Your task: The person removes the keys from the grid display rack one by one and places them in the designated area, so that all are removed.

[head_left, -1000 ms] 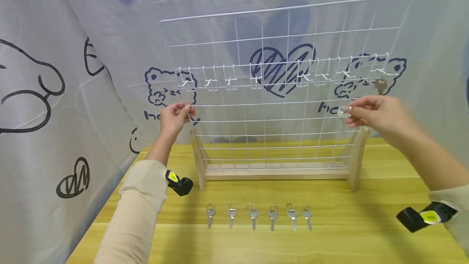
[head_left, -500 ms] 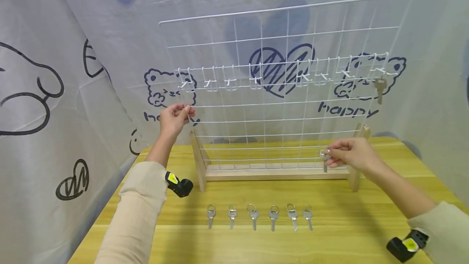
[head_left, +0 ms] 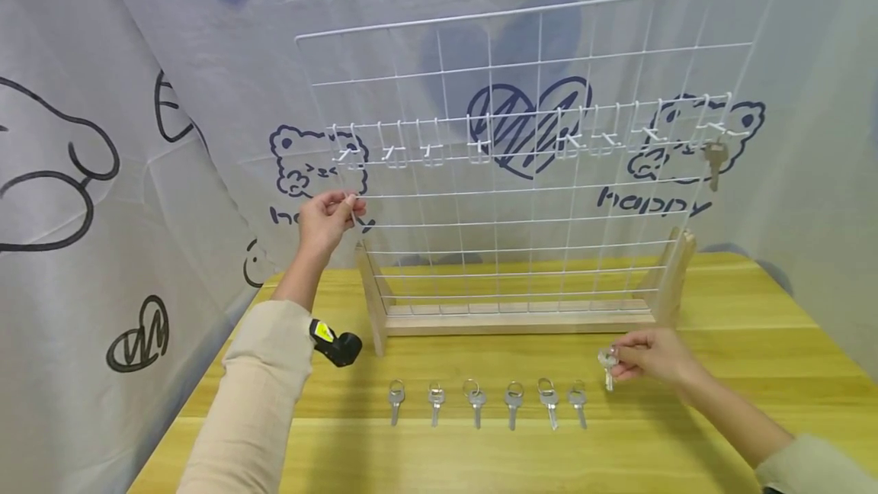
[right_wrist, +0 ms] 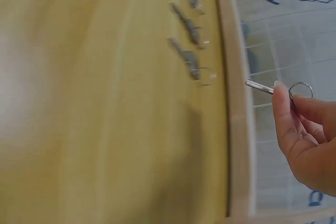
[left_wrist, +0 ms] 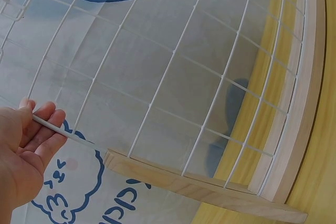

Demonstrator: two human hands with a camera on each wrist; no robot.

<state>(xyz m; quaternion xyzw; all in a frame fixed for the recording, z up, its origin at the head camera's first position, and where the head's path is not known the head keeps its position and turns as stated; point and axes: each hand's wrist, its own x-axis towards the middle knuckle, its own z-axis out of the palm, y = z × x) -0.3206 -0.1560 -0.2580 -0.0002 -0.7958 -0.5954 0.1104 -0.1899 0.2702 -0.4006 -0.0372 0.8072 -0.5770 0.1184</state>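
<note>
My left hand (head_left: 325,226) grips the left edge wire of a white wire grid (head_left: 507,193), with thumb and fingers round it in the left wrist view. Low at the right, my right hand (head_left: 652,357) pinches a silver key (head_left: 607,363) that has a ring (right_wrist: 301,91) on it. The key hangs blade down in the head view, over the table in front of the stand. To its left, several keys (head_left: 513,398) with rings lie in a row on the table. Another key (head_left: 716,162) hangs from the rightmost hook (head_left: 713,128) of the grid.
A wooden stand (head_left: 517,324) holds the grid upright on the yellow wood-grain table (head_left: 480,463). Several white hooks (head_left: 479,147) are spread along one grid wire. Behind hangs a pale cloth (head_left: 226,44) with blue hearts and bear drawings.
My right hand has come down from beside the grid's right side to low over the table, carrying the key with it. My left hand stays on the grid's edge.
</note>
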